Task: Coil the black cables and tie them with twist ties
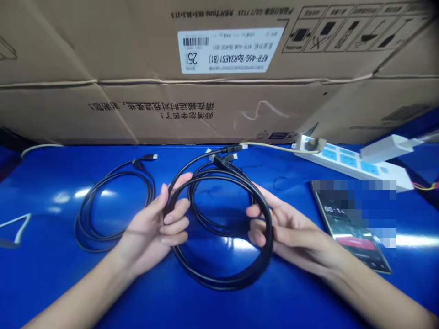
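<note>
**Obscured parts around the coiled black cable (pixel 219 274)**
Loop sections hidden behind left hand (pixel 151 224) and right hand (pixel 288 233); smartphone (pixel 350 224) right of the coil, screen mostly pixelated; white cord (pixel 13 230) left of the coil, cut off by picture edge; carton label (pixel 230 50) above the coil, fine print too small to read.

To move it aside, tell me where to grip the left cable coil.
Grip the left coil at its outer left bend, coming from the left and above. The strands bunch together there and lie flat, so one pinch should probably lift all the loops, well away from your left hand.
</note>
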`<state>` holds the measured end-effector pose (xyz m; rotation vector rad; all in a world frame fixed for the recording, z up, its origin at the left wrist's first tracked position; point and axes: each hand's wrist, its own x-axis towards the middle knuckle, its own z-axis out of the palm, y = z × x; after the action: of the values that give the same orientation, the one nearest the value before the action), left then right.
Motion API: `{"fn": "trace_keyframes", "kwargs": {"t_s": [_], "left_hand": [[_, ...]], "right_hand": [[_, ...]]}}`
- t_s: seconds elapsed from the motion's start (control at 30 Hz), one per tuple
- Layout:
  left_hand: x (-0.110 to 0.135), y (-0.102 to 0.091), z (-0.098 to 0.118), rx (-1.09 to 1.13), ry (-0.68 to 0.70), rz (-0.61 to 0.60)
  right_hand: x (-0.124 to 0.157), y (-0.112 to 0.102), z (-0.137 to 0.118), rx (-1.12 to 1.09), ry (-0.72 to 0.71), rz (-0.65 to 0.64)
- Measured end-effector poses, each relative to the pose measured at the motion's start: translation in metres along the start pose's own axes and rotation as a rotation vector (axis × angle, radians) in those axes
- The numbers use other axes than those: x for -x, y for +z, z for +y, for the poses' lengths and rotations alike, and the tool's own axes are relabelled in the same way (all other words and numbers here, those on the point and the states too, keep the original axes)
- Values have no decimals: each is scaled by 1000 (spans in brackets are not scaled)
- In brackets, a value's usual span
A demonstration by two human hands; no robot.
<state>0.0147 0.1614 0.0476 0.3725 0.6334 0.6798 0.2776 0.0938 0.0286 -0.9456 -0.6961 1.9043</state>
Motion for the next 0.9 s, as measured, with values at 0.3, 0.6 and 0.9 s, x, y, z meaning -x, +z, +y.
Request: {"fn": "trace_keyframes", "kwargs": {"t_s": [0.3,0.6,0.9], "left_hand": [[4,0,3,15,27,-44],[-4,-4,-4,101,99,4],[-7,-3,-8,-39,163,70]], "right_hand": [[-4,1,0,-110,-31,-90],[-4,-6,5,-77,-86,24],[-2,-8,2,-57,-24,68]]}}
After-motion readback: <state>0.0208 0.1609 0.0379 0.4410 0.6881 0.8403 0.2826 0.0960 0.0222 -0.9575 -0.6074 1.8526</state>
